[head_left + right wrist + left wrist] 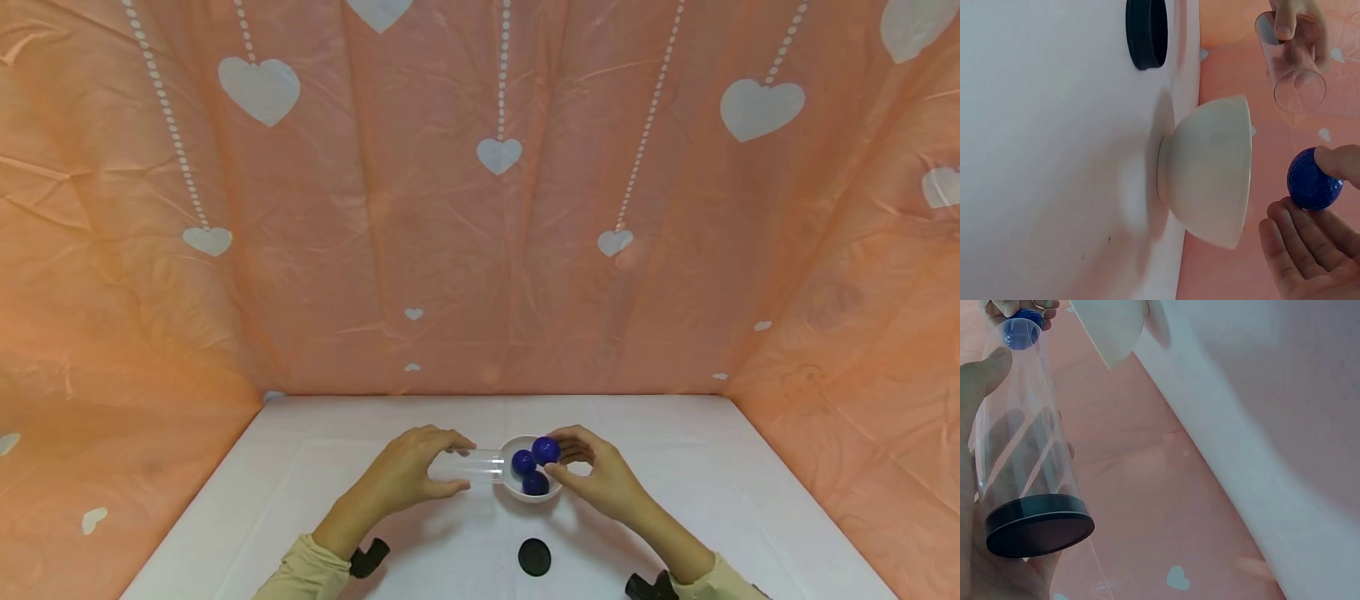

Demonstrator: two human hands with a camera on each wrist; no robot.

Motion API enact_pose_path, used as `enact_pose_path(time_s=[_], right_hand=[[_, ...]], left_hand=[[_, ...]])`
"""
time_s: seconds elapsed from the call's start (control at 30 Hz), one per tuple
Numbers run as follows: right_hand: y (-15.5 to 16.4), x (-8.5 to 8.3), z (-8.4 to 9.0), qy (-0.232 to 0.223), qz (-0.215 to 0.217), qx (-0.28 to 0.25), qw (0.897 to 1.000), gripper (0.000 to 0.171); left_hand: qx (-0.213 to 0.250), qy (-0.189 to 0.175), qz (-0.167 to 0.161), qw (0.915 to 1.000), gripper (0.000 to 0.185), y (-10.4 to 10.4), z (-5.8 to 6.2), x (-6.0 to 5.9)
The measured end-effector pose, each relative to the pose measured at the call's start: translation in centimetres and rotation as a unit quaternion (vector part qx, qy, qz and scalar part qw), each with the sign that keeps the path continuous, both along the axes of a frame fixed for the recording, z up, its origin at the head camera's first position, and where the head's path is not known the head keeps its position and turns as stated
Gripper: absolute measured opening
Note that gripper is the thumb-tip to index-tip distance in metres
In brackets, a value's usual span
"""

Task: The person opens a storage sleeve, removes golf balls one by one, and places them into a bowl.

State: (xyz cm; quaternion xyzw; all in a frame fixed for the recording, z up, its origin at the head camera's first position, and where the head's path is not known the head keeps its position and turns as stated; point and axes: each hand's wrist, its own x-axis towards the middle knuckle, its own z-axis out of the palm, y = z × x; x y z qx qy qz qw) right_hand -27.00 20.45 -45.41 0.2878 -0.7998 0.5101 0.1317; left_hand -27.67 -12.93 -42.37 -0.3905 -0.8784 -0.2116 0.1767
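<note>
My left hand (pixel 411 468) grips a clear plastic tube (pixel 1025 450), tilted on its side with its open mouth toward the right. A black cap (pixel 1040 528) closes the tube's other end. With thumb and fingers, my right hand (pixel 602 477) pinches a blue golf ball (pixel 1314 179) above the rim of a white bowl (pixel 1210 169), near the tube's mouth. Inside the bowl lie two more blue balls, a left one (pixel 522 462) and a front one (pixel 536 483). The tube appears to have nothing in it.
A round black lid (pixel 535 557) lies on the white tabletop (pixel 337 433), in front of the bowl. An orange sheet with pale hearts (pixel 498 156) hangs behind the table and along both sides. Dark wrist camera mounts (pixel 369 557) sit by the cuffs.
</note>
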Motion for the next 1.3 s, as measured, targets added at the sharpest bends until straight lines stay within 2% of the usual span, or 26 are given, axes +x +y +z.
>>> enact_pose_path(time_s=[0.2, 0.43, 0.8, 1.1, 1.3], right_hand=[[0.6, -0.3, -0.2, 0.002, -0.032, 0.024, 0.999, 0.037], [1.0, -0.6, -0.5, 0.011, -0.051, 0.053, 0.997, 0.037], [1.3, -0.8, -0.5, 0.038, -0.06, 0.101, 0.992, 0.036], [1.2, -1.0, -0.8, 0.045, -0.057, 0.129, 0.989, 0.035], [1.1, -1.1, -0.7, 0.047, -0.059, 0.135, 0.988, 0.035]], left_hand=[[-0.006, 0.003, 0.005, 1.0, 0.048, -0.1, -0.1, -0.1], [-0.008, -0.02, 0.001, 0.9998, 0.048, -0.2, -0.3, 0.0], [-0.004, -0.03, -0.007, 0.9995, 0.048, -0.4, -0.4, 0.0], [-0.007, -0.063, 0.0, 0.998, 0.049, -0.5, -0.5, 0.2], [-0.002, -0.085, -0.009, 0.9963, 0.048, -0.5, -0.6, 0.2]])
